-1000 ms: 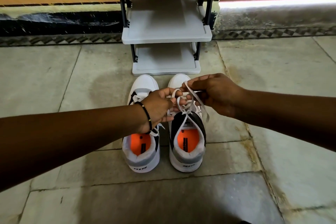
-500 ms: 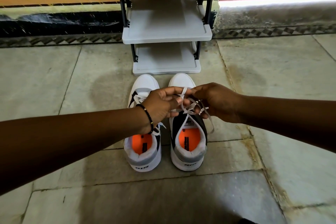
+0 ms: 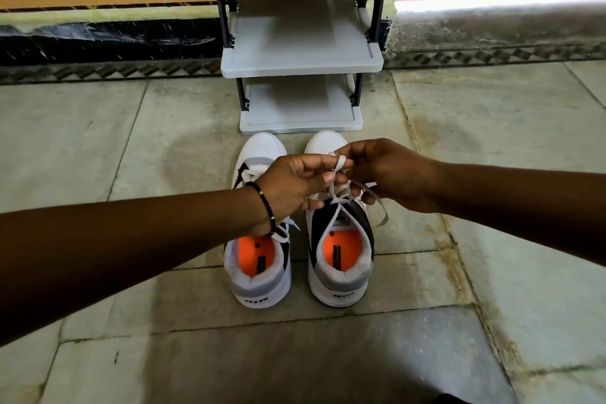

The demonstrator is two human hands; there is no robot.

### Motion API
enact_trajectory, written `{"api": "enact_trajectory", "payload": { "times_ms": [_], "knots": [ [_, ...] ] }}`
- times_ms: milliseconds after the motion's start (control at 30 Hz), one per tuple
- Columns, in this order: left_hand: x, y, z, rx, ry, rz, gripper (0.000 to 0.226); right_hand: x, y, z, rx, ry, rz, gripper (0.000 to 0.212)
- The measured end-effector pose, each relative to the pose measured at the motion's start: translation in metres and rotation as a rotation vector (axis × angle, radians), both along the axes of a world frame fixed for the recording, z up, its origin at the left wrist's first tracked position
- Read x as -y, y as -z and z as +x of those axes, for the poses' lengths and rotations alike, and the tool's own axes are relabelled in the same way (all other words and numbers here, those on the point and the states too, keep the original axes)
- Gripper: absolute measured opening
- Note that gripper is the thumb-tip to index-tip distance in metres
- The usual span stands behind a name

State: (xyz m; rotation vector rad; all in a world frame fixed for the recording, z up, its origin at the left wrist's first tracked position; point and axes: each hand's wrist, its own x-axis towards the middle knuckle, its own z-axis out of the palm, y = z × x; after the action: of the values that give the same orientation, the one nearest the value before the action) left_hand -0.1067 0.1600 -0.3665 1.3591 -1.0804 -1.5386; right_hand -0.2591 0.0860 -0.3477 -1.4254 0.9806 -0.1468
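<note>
Lifted the lace (image 3: 341,162) higher over the right shoe (image 3: 341,282) since a moment ago. Points toe far at the shoe rack (image 3: 301,70), heel near, lengthwise near-to-far. Lies just under both hands. Pinching one loop with left hand (image 3: 292,187), curling right hand (image 3: 393,174) round the other strand.

The white flat shoelace (image 3: 339,207) is drawn up above the tongue and crossed in a half-made knot over the top eyelets. A small loop is raised at its top, and one loose end is draped over the right side. Its sneaker (image 3: 337,285), white with black and grey panels and an orange insole, is set upright on the floor (image 3: 426,338), heel nearest.
</note>
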Motion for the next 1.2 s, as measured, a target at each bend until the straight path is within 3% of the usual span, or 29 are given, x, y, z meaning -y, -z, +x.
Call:
{"api": "enact_trajectory", "payload": {
  "times_ms": [200, 333, 467, 667, 800, 1033, 1200],
  "knots": [
    [0.000, 0.007, 0.001, -0.014, -0.021, 0.001, 0.018, -0.002, 0.001, 0.001, -0.031, 0.027, -0.063, 0.021],
    [0.001, 0.006, 0.004, -0.035, -0.017, 0.053, 0.030, 0.000, 0.004, -0.001, -0.016, 0.113, -0.020, 0.026],
    [0.003, 0.006, 0.001, 0.059, 0.046, 0.043, 0.033, 0.001, 0.003, 0.002, 0.004, 0.120, -0.049, 0.014],
    [0.011, 0.007, 0.000, 0.134, -0.011, 0.042, 0.020, 0.005, -0.001, 0.007, -0.042, -0.065, -0.143, 0.027],
    [0.011, 0.013, 0.000, 0.096, -0.099, 0.099, 0.015, 0.010, -0.005, 0.004, -0.062, -0.256, -0.143, 0.026],
    [0.002, 0.017, -0.003, -0.033, -0.135, 0.154, 0.015, 0.009, -0.003, -0.004, 0.009, -0.300, -0.207, 0.015],
    [0.007, 0.010, -0.002, -0.101, -0.148, 0.132, 0.009, 0.003, 0.008, -0.008, 0.119, 0.017, 0.017, 0.018]
  ]
}}
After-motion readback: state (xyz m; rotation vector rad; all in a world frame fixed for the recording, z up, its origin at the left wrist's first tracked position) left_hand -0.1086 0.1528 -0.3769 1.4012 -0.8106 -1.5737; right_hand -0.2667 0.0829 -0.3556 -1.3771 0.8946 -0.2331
